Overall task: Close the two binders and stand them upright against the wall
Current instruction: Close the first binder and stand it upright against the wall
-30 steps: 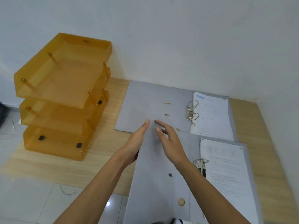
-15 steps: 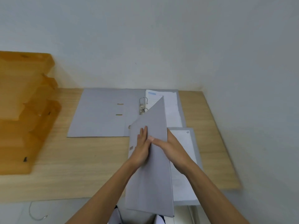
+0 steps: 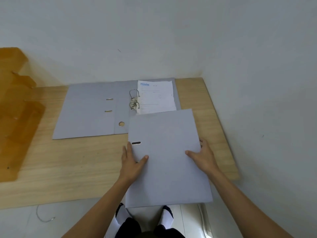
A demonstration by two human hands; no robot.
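The near grey binder [image 3: 167,152] lies closed and flat on the wooden table [image 3: 68,160], its front end overhanging the table's edge. My left hand [image 3: 132,160] grips its left spine side, thumb on the cover. My right hand [image 3: 203,156] holds its right edge, thumb on top. Behind it the far grey binder [image 3: 89,110] lies open flat near the wall [image 3: 154,40], with metal rings [image 3: 134,100] and white papers [image 3: 157,97] on its right half. The closed binder's far corner overlaps the open one.
An orange stacked paper tray [image 3: 15,109] stands at the table's left. A side wall [image 3: 265,100] runs along the table's right edge. Below the table's front edge are a tiled floor [image 3: 68,219], a thin wire [image 3: 43,219] and my feet.
The near binder's cover swung over from the left and came down shut. My hands moved from the cover to the binder's two sides. The view shifted right.
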